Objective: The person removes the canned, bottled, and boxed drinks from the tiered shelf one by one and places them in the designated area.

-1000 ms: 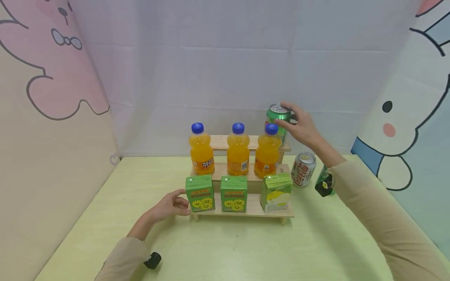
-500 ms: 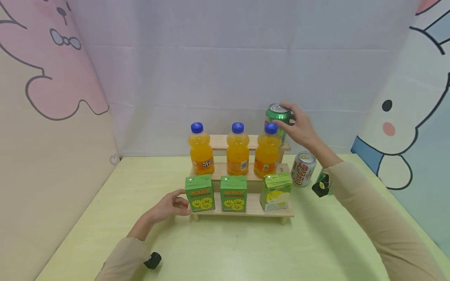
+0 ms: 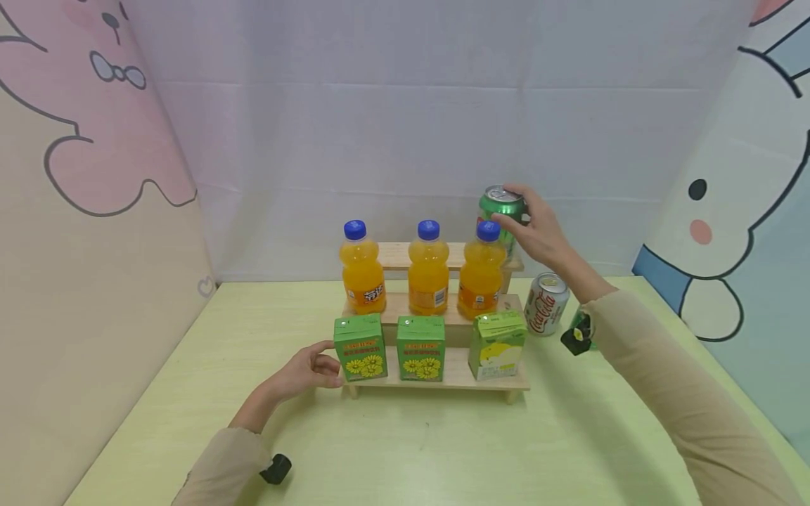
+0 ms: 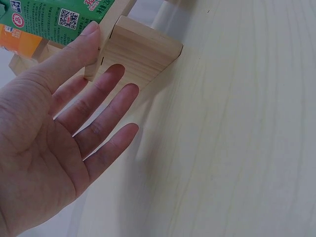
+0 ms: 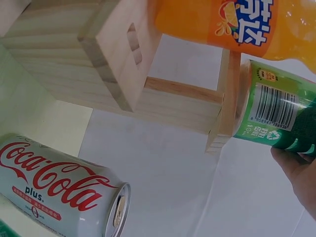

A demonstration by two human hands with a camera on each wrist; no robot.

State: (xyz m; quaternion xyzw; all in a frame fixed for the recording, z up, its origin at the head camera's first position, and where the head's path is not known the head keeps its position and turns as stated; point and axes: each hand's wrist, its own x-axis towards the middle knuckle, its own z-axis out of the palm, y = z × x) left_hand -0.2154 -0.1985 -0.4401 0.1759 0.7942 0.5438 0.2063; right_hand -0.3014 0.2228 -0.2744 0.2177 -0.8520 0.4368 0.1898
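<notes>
My right hand grips a green soda can near its top, at the right end of the top tier of a wooden stepped shelf. In the right wrist view, the base of that can meets the top board and its barcode faces the camera. At the lower left, my left hand is beside the bottom tier with its fingers relaxed. Its thumb lies at the shelf's end, by a green drink carton. An orange soda bottle partly hides the can in the head view.
Two more orange bottles line the middle tier. Another green carton and a yellow-green carton stand on the bottom tier. Right of the shelf is a white Coca-Cola can; another green can is mostly hidden by my right wrist.
My right forearm and wrist have shifted slightly left, while that hand stays on the green can. My left hand and the other drinks keep their places.
</notes>
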